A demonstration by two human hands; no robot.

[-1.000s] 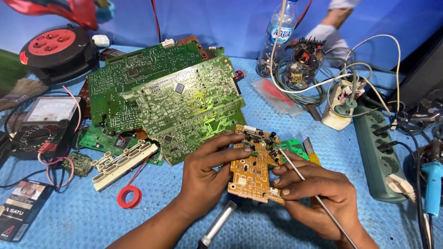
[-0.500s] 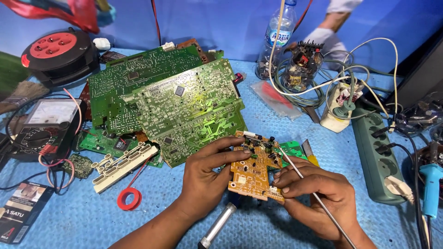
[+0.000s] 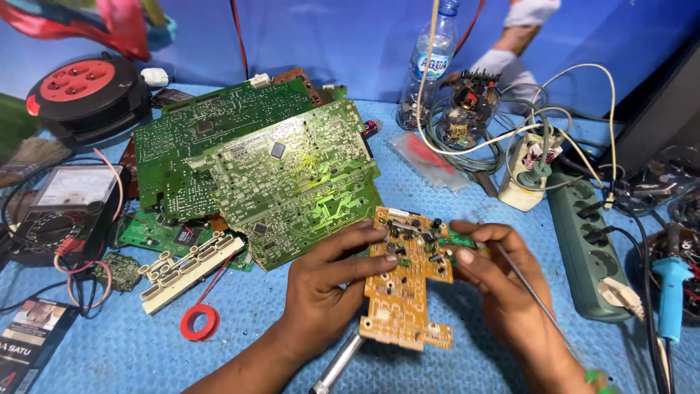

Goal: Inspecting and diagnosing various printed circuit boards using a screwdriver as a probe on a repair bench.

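My left hand (image 3: 324, 292) grips the left edge of a small tan circuit board (image 3: 405, 288), which is held flat above the blue mat, component side up. My right hand (image 3: 503, 288) pinches the board's upper right edge with thumb and forefinger. A thin metal rod (image 3: 529, 288) also runs through the right hand's fingers and slants down to the right. A silvery tool handle (image 3: 339, 365) lies on the mat beneath the left wrist.
A pile of large green circuit boards (image 3: 277, 171) lies left of centre. An analogue multimeter (image 3: 69, 201), a cable reel (image 3: 87, 91) and a red ring (image 3: 199, 322) sit at the left. A green power strip (image 3: 583, 237), a blue tool (image 3: 671, 292), cables and a water bottle (image 3: 432, 62) stand right.
The view has shifted slightly. Both hands keep hold of the tan board, which has tilted a little and moved lower between them.
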